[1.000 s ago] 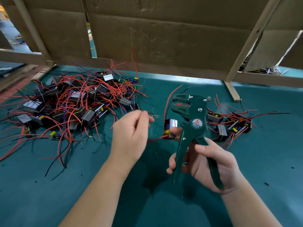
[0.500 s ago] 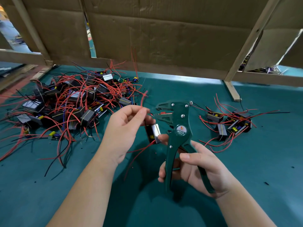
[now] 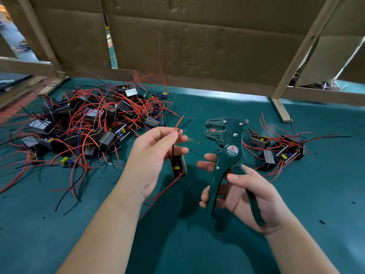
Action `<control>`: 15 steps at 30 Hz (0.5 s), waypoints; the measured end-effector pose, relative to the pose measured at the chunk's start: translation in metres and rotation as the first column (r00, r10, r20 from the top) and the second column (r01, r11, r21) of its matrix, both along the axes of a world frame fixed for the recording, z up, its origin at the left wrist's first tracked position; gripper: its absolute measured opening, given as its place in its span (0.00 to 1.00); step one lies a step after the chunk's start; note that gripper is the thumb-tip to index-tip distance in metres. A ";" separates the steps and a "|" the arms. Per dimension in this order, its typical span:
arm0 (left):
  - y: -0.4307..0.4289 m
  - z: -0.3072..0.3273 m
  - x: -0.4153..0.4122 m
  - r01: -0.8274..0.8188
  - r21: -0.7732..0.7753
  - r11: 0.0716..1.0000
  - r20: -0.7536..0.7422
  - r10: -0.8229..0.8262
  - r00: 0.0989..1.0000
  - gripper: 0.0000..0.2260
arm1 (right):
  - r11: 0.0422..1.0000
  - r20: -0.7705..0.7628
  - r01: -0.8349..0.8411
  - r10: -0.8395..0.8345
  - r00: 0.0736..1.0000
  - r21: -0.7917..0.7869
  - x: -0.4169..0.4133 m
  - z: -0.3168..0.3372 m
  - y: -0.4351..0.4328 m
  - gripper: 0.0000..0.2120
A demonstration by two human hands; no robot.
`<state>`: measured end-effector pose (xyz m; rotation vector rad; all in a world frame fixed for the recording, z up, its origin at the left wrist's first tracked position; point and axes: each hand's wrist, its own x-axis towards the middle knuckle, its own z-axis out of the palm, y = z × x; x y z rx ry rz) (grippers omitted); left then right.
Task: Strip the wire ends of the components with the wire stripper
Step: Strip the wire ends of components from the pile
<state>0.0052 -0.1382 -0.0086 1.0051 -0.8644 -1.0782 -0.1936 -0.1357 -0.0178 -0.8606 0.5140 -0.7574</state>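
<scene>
The left hand (image 3: 150, 163) pinches a red wire (image 3: 179, 122) and a black wire (image 3: 185, 123) between thumb and fingertips, their ends pointing up and away; the component (image 3: 177, 165) hangs below, above the green mat (image 3: 177, 244). The right hand (image 3: 248, 194) curls around the handles of the green wire stripper (image 3: 229, 153), which is held nearly upright with its head at the top and the jaws facing left toward the wires, apart from them. A large pile of components (image 3: 88, 123) lies to the left and a smaller group (image 3: 280, 149) to the right.
</scene>
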 end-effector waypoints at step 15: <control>0.007 0.005 -0.004 0.032 -0.031 0.999 0.268 -0.023 0.963 0.08 | 0.978 0.017 -0.206 0.207 0.978 -0.025 -0.002 0.004 0.003 0.31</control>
